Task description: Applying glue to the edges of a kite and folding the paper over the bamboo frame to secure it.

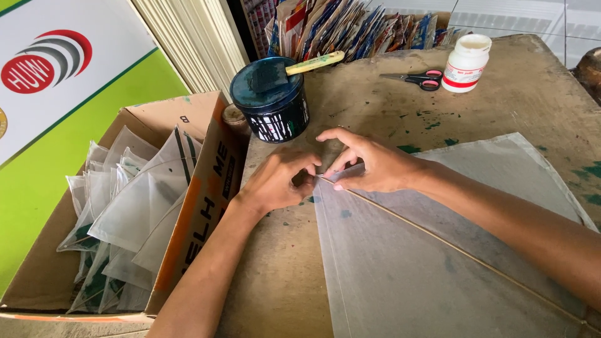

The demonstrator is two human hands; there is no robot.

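A translucent white paper kite [432,250] lies flat on the worn wooden table [369,100], with a thin bamboo stick [463,253] running diagonally across it. My left hand [278,181] and my right hand [369,164] meet at the kite's upper left corner. Fingers of both hands pinch the paper edge at the tip of the stick. The corner itself is mostly hidden under my fingers.
A dark round pot [271,100] with a brush [294,67] across its top stands behind my hands. Scissors [416,79] and a white glue bottle [466,62] lie at the far side. A cardboard box [200,200] of finished kites sits left; folded printed papers [350,28] stand behind.
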